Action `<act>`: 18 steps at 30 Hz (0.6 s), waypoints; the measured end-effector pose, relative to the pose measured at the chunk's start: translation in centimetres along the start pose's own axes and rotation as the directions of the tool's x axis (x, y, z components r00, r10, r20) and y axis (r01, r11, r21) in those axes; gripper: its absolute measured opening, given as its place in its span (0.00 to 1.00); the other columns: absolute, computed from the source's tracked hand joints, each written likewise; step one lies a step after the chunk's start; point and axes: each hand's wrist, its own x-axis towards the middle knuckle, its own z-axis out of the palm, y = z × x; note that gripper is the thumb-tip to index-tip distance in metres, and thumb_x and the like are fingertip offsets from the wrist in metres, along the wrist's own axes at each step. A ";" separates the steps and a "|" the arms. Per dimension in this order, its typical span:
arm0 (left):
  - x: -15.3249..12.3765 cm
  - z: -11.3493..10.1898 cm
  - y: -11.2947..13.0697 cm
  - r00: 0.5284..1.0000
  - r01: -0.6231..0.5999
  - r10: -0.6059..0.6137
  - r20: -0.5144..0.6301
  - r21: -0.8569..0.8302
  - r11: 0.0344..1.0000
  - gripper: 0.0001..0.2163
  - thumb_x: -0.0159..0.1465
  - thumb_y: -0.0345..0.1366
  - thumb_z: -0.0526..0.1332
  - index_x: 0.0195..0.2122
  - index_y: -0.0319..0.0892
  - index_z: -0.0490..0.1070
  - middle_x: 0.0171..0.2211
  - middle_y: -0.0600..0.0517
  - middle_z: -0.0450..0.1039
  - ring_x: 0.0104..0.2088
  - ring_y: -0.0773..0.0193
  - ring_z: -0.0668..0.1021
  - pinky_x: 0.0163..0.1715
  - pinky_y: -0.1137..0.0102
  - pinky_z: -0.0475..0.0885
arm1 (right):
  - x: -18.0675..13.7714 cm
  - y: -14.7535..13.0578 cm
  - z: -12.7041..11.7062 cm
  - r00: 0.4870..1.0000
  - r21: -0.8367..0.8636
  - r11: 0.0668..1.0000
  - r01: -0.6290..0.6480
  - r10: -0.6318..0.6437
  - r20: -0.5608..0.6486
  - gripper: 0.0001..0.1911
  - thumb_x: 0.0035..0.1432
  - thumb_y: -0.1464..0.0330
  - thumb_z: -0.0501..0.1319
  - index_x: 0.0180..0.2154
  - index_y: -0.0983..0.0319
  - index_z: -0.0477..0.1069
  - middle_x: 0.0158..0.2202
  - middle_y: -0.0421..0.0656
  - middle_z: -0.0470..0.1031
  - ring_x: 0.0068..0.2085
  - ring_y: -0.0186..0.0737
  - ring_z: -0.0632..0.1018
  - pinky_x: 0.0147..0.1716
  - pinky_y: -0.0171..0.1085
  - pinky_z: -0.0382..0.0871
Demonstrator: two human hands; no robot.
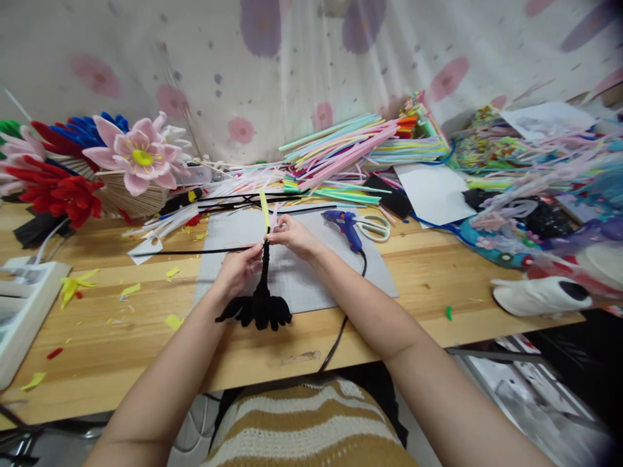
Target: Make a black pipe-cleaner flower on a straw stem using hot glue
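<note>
A black fuzzy flower (261, 310) made of pipe cleaners hangs head down, its stem pointing away from me. The stem's lower part is wrapped in black, and a yellow length (264, 211) sticks out at its far end. My right hand (296, 239) is closed in a pinch on the stem where black meets yellow. My left hand (239, 269) is closed on a long black pipe cleaner (204, 251) that stretches out to the left and meets the stem. Underneath lies a grey mat (321, 292).
On the mat's right are a blue glue gun (346, 227) and white-handled scissors (374, 227). Bundles of coloured pipe cleaners (341, 152) lie behind. Finished fuzzy flowers (141, 155) stand back left, a power strip (34, 311) at left, a white computer mouse-like object (540, 296) at right.
</note>
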 end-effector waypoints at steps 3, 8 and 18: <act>0.5 0.0 0.1 0.975 0.219 -0.216 0.060 -0.047 0.975 0.03 0.51 0.29 0.64 0.23 0.37 0.70 0.17 0.55 0.66 0.17 0.75 0.67 0.16 0.79 0.63 | -0.2 -0.2 -0.1 1.000 0.024 1.000 0.004 -0.004 0.024 0.27 0.29 0.71 0.67 0.28 0.59 0.50 0.17 0.26 0.61 0.21 0.26 0.69 0.28 0.30 0.60; 0.8 0.4 0.2 0.952 0.284 -0.276 0.131 -0.047 0.958 0.04 0.54 0.32 0.62 0.25 0.37 0.69 0.19 0.55 0.66 0.16 0.75 0.68 0.15 0.79 0.64 | -0.3 -0.6 -0.1 0.999 -0.005 1.000 0.027 -0.027 0.047 0.25 0.30 0.71 0.66 0.27 0.60 0.50 0.18 0.27 0.62 0.22 0.27 0.69 0.28 0.31 0.60; -0.3 1.5 0.2 0.978 -0.177 0.203 -0.038 0.356 0.918 0.16 0.47 0.44 0.66 0.25 0.39 0.62 0.17 0.57 0.66 0.17 0.69 0.73 0.18 0.75 0.67 | -0.2 -1.0 0.1 0.993 -0.095 0.988 0.120 -0.121 -0.006 0.26 0.31 0.70 0.68 0.27 0.60 0.52 0.24 0.31 0.66 0.30 0.31 0.73 0.36 0.35 0.66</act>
